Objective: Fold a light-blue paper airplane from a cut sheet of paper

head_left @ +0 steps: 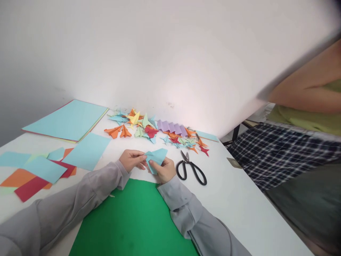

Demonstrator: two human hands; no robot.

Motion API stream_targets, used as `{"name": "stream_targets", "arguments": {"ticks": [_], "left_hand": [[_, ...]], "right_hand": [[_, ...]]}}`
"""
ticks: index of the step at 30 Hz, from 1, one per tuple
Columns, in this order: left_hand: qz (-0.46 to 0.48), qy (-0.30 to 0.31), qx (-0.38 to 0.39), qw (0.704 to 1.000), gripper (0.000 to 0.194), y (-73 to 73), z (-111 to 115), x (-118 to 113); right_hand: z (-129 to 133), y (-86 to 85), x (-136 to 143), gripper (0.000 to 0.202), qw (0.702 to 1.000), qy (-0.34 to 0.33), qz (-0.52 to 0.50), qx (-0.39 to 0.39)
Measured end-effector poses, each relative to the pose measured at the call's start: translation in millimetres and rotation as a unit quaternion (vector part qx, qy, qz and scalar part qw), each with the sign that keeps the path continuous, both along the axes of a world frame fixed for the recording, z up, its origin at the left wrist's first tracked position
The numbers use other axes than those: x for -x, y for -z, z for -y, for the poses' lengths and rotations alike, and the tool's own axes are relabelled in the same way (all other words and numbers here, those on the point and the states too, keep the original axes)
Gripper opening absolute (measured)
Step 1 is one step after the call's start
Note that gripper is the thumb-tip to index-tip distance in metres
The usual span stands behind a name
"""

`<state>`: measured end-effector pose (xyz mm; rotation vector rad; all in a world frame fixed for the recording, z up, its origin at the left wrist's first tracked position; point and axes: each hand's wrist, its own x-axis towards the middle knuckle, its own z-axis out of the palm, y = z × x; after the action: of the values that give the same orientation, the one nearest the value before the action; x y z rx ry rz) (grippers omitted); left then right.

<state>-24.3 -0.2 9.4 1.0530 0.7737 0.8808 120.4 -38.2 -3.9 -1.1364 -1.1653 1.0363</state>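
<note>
A small folded piece of light blue paper (159, 155) is held up between my two hands, above the far edge of a green sheet (128, 220). My left hand (132, 160) pinches its left corner with closed fingers. My right hand (165, 170) grips its lower right part, thumb on top and the other fingers behind. Black-handled scissors (198, 174) lie just right of my right hand, blades pointing away. Beyond my hands are several folded paper shapes in orange (114, 132), yellow, red, green and blue, beside a pleated purple paper (172, 127).
Large coloured sheets (66, 119) are stacked at the back left. Cut paper pieces (31, 188) and a blue sheet (87, 151) lie on the left. A wall rises behind the white table (239, 209). A person's arm (303, 89) and checked cloth (269, 153) are at the right.
</note>
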Motion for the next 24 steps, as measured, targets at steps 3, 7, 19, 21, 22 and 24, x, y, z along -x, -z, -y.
{"name": "stream_targets", "arguments": {"ticks": [3, 7, 19, 21, 22, 24], "left_hand": [[0.015, 0.008, 0.018, 1.0, 0.037, 1.9, -2.2, 0.1], [0.023, 0.006, 0.045, 0.999, 0.04, 1.0, -2.8, 0.4], [0.043, 0.017, 0.108, 0.993, 0.04, -6.9, -1.6, 1.3], [0.037, 0.014, 0.107, 0.993, 0.041, -7.2, -2.1, 1.0], [0.035, 0.015, 0.104, 0.994, 0.042, -7.3, -2.2, 0.9], [0.032, 0.02, 0.099, 0.994, 0.041, -7.5, -2.4, 0.9]], "right_hand": [[0.2, -1.2, 1.4, 0.024, 1.0, 0.004, -0.005, 0.007], [0.3, -3.7, 5.2, 0.03, 0.999, -0.004, -0.03, 0.04], [-2.3, -7.4, 4.9, 0.035, 0.999, 0.028, -0.006, -0.026], [-1.9, -7.6, 4.8, 0.038, 0.999, 0.026, 0.012, -0.024], [-1.8, -7.2, 4.7, 0.04, 0.999, 0.027, 0.018, -0.019], [-2.4, -5.0, 4.3, 0.043, 0.999, 0.036, 0.029, -0.009]]}}
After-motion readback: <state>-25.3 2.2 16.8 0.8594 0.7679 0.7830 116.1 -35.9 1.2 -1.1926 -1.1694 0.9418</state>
